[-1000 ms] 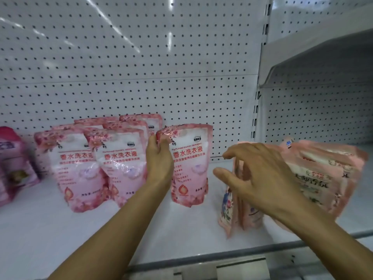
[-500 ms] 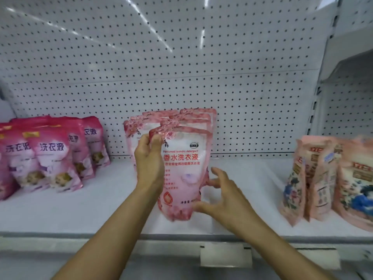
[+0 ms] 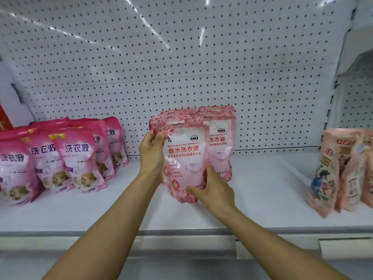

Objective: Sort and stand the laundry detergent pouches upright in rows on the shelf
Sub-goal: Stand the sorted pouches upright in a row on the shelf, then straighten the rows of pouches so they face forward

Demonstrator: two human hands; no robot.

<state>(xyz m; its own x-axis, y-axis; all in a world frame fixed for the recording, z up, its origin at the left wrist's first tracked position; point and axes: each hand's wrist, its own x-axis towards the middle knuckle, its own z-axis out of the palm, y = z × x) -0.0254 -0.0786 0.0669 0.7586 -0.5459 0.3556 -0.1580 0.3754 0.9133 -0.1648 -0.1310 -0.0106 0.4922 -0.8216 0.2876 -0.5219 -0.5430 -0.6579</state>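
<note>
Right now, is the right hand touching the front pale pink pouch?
Touching. The head view shows the right hand with fingers wrapped round the lower right corner of the front pouch.

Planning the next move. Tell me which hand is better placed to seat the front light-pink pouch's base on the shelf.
Right. The right hand already cups the bottom corner of the front light-pink pouch just above the shelf, while the left hand pinches its top corner.
</note>
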